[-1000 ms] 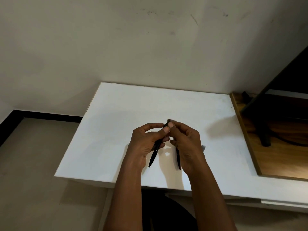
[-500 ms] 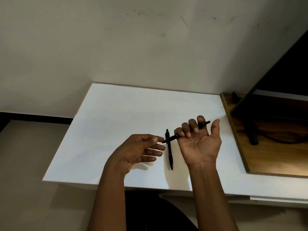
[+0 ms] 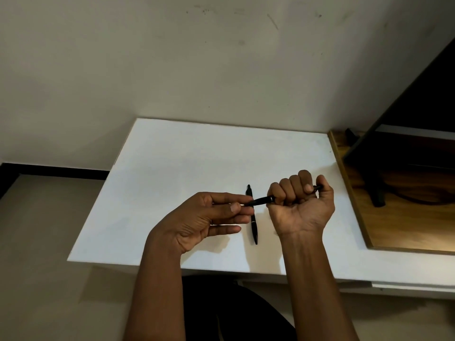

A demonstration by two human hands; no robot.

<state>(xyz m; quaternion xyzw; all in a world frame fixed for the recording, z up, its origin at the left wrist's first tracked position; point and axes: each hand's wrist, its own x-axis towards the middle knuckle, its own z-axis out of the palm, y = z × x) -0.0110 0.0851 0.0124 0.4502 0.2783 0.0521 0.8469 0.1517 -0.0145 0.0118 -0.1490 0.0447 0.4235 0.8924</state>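
Note:
My right hand is closed in a fist round a black pen, held roughly level above the white table. The pen's tip end sticks out to the left of the fist. My left hand pinches that tip end between thumb and forefinger, with its other fingers stretched out. A second black pen lies flat on the table between my two hands, pointing away from me, partly crossed by the held pen.
A wooden surface adjoins the table on the right, with a dark slanted stand and a cable on it. A wall rises behind the table. Floor lies to the left, and my dark-clothed lap is below the table's front edge.
My right hand has closed from loosely curled fingers into a full fist round the pen. My left hand has come up to the pen's tip and now pinches it.

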